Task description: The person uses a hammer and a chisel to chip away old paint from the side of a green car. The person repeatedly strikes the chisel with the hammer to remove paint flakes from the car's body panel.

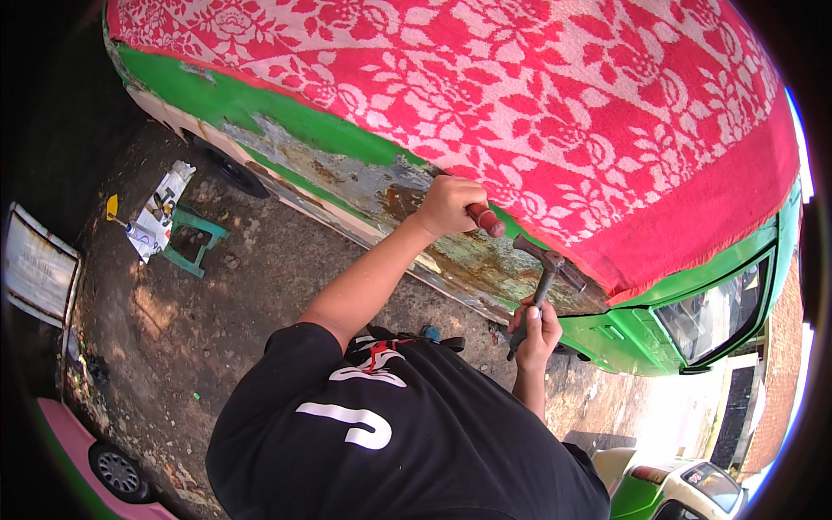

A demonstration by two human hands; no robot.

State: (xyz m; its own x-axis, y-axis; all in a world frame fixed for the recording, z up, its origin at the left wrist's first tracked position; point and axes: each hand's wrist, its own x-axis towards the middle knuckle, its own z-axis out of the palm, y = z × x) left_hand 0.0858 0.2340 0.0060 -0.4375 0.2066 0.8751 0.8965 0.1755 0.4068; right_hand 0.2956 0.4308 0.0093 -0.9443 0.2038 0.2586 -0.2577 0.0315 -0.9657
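My left hand [452, 205] is closed around a tool with a red handle [486, 220]; the tool's other end is hidden beyond my fist. It rests at the rusty, scraped side panel [478, 260] of a green van, by the hem of a red and pale floral cloth [552, 123] that covers the upper part. My right hand [536, 328] grips a hammer [546, 279] by its dark handle, low on the grip. The hammer's metal head lies at the cloth's lower edge, over the panel, a short way right of the red handle. Whether the head touches the panel, I cannot tell.
On the left, a green plastic stool [195, 237] stands on rough ground, beside a printed sheet [156, 211] with a spray can [141, 234]. The van's window [712, 312] is at the right. A pink vehicle [71, 435] and a green-and-white one [656, 481] stand behind me.
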